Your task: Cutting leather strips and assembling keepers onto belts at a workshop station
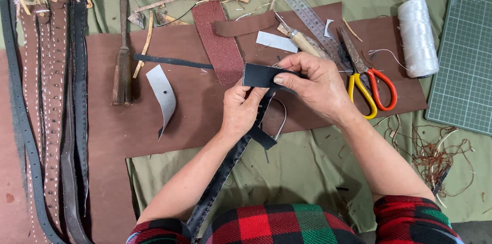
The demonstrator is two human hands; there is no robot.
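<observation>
Right hand [315,85] grip pinching black strap [261,76], left hand [241,111] below

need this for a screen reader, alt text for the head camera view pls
Two bare hands, left hand and right hand, fold a black leather strap over a brown leather sheet. Nearby lie scissors, a spool of white thread and finished belts.
</observation>
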